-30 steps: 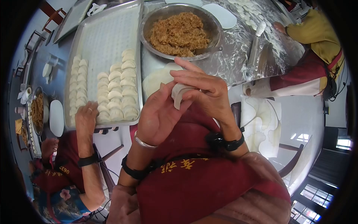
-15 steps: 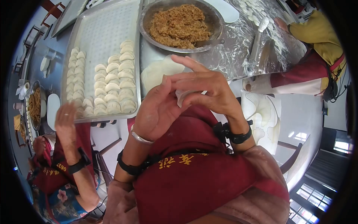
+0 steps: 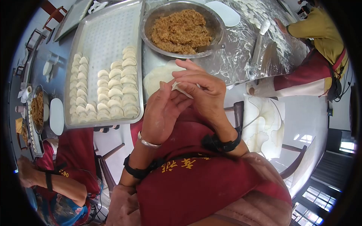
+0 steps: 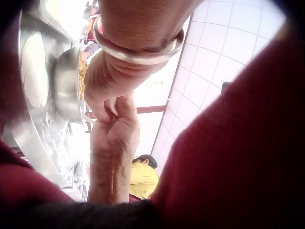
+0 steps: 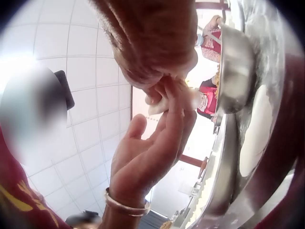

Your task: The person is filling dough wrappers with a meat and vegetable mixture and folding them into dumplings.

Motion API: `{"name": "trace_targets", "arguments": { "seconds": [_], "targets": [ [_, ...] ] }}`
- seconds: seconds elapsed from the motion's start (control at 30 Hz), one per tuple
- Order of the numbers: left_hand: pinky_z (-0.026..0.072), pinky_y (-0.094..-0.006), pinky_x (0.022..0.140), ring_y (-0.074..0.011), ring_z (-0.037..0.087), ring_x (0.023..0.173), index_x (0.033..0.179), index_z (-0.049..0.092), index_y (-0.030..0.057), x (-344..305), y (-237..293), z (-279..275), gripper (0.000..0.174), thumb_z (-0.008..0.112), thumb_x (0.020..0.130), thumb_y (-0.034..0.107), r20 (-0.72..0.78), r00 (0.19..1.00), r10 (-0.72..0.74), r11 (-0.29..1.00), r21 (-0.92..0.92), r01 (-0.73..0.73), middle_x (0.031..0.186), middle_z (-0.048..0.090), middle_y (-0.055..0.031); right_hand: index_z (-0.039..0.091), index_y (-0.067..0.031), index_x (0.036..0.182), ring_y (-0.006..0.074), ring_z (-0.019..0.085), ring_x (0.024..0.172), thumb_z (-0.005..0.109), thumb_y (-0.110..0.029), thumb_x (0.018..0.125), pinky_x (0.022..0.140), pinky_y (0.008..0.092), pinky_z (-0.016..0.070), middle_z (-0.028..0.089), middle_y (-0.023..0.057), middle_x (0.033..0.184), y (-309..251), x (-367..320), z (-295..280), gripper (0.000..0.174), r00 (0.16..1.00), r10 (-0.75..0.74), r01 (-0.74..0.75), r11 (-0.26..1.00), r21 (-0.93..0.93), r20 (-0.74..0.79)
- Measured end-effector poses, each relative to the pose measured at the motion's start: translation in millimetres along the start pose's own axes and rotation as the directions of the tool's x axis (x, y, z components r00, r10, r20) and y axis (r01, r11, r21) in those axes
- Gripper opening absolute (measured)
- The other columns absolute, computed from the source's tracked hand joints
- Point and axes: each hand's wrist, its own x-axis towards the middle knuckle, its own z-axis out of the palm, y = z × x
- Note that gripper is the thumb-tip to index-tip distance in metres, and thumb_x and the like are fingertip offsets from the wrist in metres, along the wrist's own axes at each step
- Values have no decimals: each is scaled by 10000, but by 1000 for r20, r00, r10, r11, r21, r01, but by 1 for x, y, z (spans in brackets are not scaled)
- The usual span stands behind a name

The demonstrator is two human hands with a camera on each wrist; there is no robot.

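A small pale dumpling is held between both hands in the head view, mostly covered by fingers. My right hand pinches its edge between thumb and bent fingers. From below, my left hand supports it, with fingers nearly straight and the thumb raised beside it. The right wrist view shows the left hand with its fingertips at the dumpling and its thumb apart. Just beyond the hands, flat round wrappers lie on the metal table.
A metal tray with rows of folded dumplings stands at the left. Behind the hands is a steel bowl of brown filling with a utensil in it. Another person's arm is at lower left; someone in yellow works at right.
The right fingers and thumb have closed in on the dumpling, which was a more open fold earlier. The neighbour's arm at left has drawn back from the tray.
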Motion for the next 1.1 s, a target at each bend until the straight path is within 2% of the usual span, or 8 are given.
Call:
{"name": "trace_targets", "arguments": {
  "seconds": [0.13,0.23,0.33,0.43,0.53,0.73,0.93,1.1],
  "targets": [
    [480,-383,965,-201,595,1107,1305,482,-24,0,-1,-4,507,334,1067,398,-23,1000,21,1000,3,-21,1213,603,-137,743,-5,948,330,607,1183,723,-52,828,1059,464,415,733,113,1025,-6,-1,5,130,988,150,-143,977,156,-34],
    [484,-378,947,-196,599,1089,1283,504,-19,-2,1,-6,500,340,1065,400,20,1000,8,999,47,-9,1203,608,-134,743,-9,951,323,616,1171,728,-58,823,1066,469,409,732,116,1031,4,-1,2,138,999,27,-30,990,141,23],
    [490,-371,929,-193,603,1073,1280,510,-17,-2,2,-8,503,344,1063,406,41,999,-7,996,94,3,1186,616,-133,742,9,956,324,593,1202,707,-33,826,1074,475,405,726,129,1052,6,-1,-4,141,996,-21,17,998,54,82],
    [503,-365,903,-185,608,1040,1267,517,-15,-3,4,-4,503,348,1061,412,10,1000,-28,994,106,27,1149,625,-124,741,-9,959,300,626,1162,719,-52,827,1086,471,395,737,103,1018,3,0,-4,141,996,-18,16,999,32,89],
    [513,-362,876,-178,612,997,1253,523,-16,-3,4,-10,503,354,1060,416,41,999,-21,993,115,16,1117,628,-110,745,-25,935,305,630,1157,712,-50,832,1094,476,386,740,105,994,-3,-2,0,111,991,125,-132,979,157,56],
    [521,-349,837,-164,610,934,1229,536,-17,-4,6,-8,518,359,1055,438,9,998,-64,982,176,62,1070,629,-90,750,-33,953,303,614,1179,712,-47,827,1107,475,366,736,116,1007,7,-1,-6,132,989,-12,-1,996,90,149],
    [529,-343,806,-159,610,909,1210,552,-19,-4,8,-11,547,367,1047,469,20,997,-78,974,217,72,1061,623,-82,743,-27,912,307,616,1176,711,-21,809,1104,469,372,740,101,991,-2,0,-3,107,984,77,-95,990,109,160],
    [531,-334,786,-160,613,888,1190,566,-22,-5,8,-9,540,379,1045,464,-25,996,-85,967,238,88,1052,617,-83,747,-31,915,322,628,1158,722,0,773,1097,491,382,741,87,976,-3,-1,-3,147,980,52,-73,992,107,192]
  ]
}}
